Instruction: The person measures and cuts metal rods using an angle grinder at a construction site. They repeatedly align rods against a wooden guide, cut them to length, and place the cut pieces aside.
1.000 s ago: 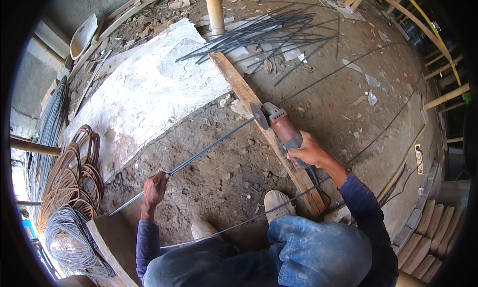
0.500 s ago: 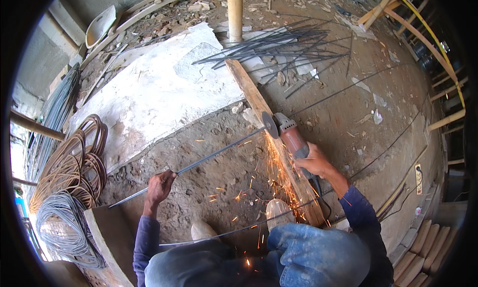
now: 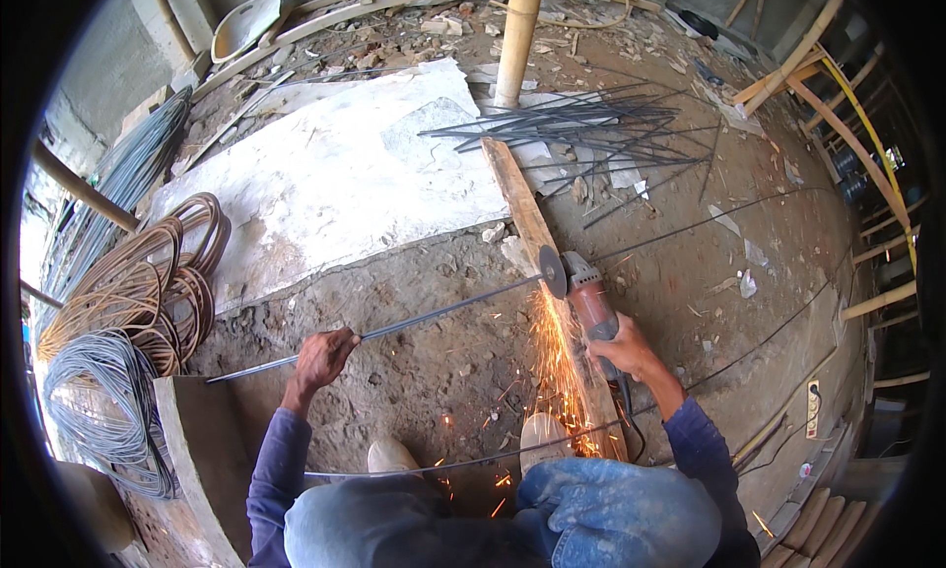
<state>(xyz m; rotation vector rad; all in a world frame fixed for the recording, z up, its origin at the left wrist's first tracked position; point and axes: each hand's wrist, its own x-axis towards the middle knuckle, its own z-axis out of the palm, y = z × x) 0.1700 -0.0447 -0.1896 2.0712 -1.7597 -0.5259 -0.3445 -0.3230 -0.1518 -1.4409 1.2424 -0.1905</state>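
My left hand (image 3: 323,359) is closed around a thin steel rod (image 3: 453,312) that slants up and to the right. The rod's far end meets the cutting disc (image 3: 554,272) of an angle grinder (image 3: 593,307) over a wooden plank (image 3: 517,189). My right hand (image 3: 629,349) grips the grinder's body from behind, its cord hanging below. Orange sparks (image 3: 560,356) spray from the disc down along the plank toward my right shoe (image 3: 545,438). Whether one rod or a close pair lies in my left hand, I cannot tell.
Beyond the plank lies a pile of cut steel rods (image 3: 581,120) near a bamboo post (image 3: 517,46). Coiled brown bars (image 3: 182,263) and a grey wire coil (image 3: 103,400) are at left. A white sheet (image 3: 335,179) covers ground ahead; a power strip (image 3: 813,408) is at right.
The view has shifted slightly, so the surroundings sit further right at the top. Both hands keep their grips, the disc stays at the rod, and the sparks look denser.
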